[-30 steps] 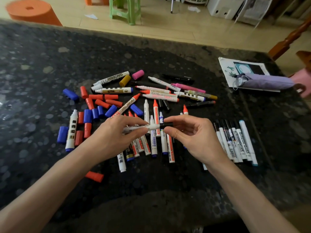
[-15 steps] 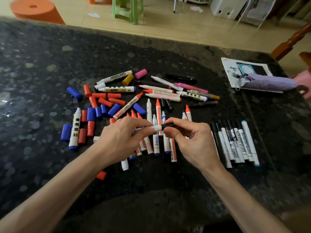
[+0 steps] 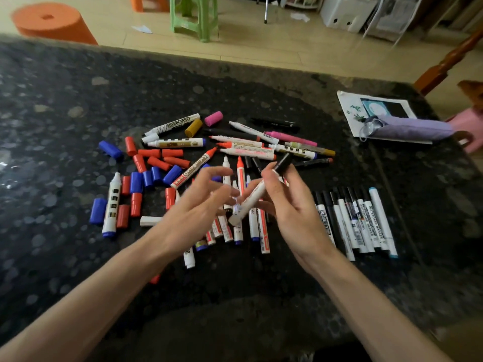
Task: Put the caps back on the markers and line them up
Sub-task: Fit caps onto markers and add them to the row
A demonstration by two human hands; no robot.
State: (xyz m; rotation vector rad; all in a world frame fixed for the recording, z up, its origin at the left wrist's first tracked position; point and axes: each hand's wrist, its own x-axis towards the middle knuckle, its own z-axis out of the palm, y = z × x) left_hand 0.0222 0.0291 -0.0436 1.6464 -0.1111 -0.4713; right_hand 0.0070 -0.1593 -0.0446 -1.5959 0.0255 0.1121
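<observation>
Dark speckled stone table [image 3: 78,100], with a pale floor [image 3: 261,48], one green stool [image 3: 193,14] and one orange cylinder [image 3: 52,22] seen behind it. Roughly eight capped markers are lined up in a row [image 3: 360,220], though the count is made shaky by blur tbh. Left of that row, a loose pile [image 3: 235,152] of markers and caps is scattered, one pink cap [image 3: 213,118] and one mustard cap [image 3: 193,128] included. One white marker [image 3: 254,198] with a black cap is gripped by the right hand [image 3: 290,207] just left of the row, tilted over the pile. The left hand [image 3: 193,207] is spread loose-fingered farther left of the row, nothing held.

Bare bench [image 3: 78,270] open from 5 to 8 o'clock and at 11, loose caps [image 3: 136,182] crowding 9, uncapped markers [image 3: 245,152] blocking 12, lined-up markers [image 3: 366,223] at 3, pencil case [image 3: 413,129] at 2.
</observation>
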